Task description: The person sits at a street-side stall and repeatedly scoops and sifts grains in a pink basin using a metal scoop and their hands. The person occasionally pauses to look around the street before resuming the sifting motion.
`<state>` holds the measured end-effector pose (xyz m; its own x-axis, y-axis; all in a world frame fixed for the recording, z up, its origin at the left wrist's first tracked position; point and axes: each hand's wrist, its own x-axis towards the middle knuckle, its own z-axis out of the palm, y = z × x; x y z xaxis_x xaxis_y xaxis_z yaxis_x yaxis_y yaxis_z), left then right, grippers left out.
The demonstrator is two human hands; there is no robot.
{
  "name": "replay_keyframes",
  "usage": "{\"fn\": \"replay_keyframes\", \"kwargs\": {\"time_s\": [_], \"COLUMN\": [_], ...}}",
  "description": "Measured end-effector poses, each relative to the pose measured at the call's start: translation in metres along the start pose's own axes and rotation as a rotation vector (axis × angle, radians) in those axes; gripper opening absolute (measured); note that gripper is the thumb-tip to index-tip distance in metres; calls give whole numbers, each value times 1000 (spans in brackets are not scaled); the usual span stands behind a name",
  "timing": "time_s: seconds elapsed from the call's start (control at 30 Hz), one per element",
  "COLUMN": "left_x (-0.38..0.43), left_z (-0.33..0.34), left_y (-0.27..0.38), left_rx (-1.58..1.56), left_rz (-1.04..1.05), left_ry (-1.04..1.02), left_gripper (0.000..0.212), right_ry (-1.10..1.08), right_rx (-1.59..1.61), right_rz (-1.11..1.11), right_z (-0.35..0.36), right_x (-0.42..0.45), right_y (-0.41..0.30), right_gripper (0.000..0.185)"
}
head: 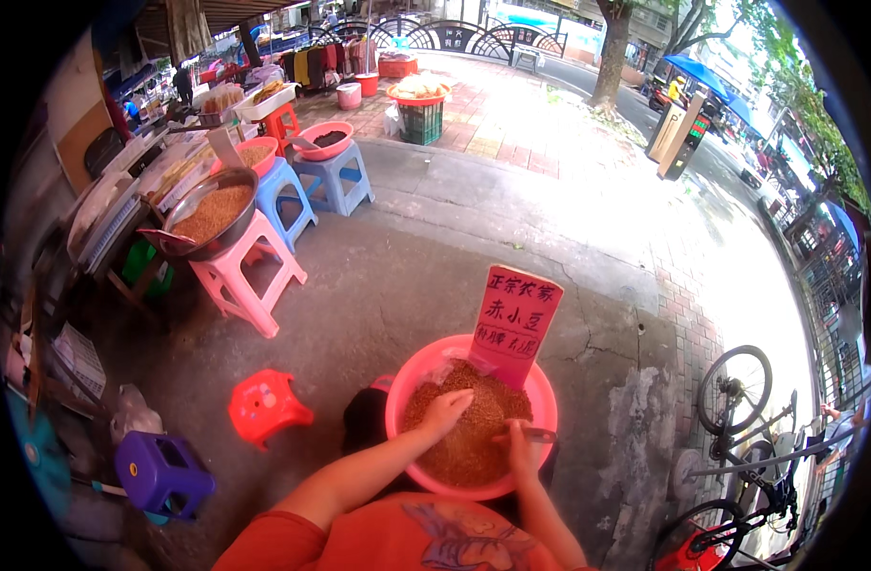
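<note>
A pink plastic basin [544, 400] rests at my lap, partly filled with small reddish-brown beans [471, 435]. My left hand [448, 411] is over the beans on the left side, its fingers close together; whether anything is inside them is hidden. At the basin's right rim, my right hand [521, 450] grips a utensil by its flat brown handle [541, 435]. The utensil's other end is too blurred to make out. A pink card sign [514, 321] with handwriting stands tilted in the far side of the basin.
Left stand a red stool [268, 405], a purple stool [163, 471] and a pink stool [246, 264] bearing a metal bowl [246, 207] of grain or beans. Blue stools [335, 175] hold more basins. On the right are a bicycle [753, 478] and a parking post [677, 135].
</note>
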<state>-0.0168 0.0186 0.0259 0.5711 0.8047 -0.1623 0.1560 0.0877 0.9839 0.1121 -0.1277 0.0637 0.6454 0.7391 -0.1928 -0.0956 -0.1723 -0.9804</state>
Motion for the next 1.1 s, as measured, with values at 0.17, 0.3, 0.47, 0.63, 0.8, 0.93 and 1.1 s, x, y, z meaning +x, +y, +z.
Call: {"fn": "replay_keyframes", "kwargs": {"time_s": [0.17,0.3,0.47,0.63,0.8,0.93,1.1], "left_x": [-17,-19,-17,-16,-19,-23,-34], "left_z": [8,15,20,22,20,17,-1], "left_y": [35,51,77,81,74,70,54], "left_rx": [165,273,430,480,495,497,697], "left_rz": [236,368,596,676,687,710,567], "left_ry": [2,-2,11,18,-7,-27,-100], "left_gripper": [31,25,21,20,23,37,67], "right_ry": [-13,4,37,43,6,-16,-20], "right_rx": [100,124,221,297,102,97,-432], "right_rz": [58,56,64,38,-40,-54,-619], "right_z": [10,12,8,7,6,9,-6], "right_x": [-6,-8,-9,-11,-16,-19,-9], "right_y": [-19,-37,-46,-48,-57,-70,-74], "right_gripper": [31,31,29,21,21,17,10]}}
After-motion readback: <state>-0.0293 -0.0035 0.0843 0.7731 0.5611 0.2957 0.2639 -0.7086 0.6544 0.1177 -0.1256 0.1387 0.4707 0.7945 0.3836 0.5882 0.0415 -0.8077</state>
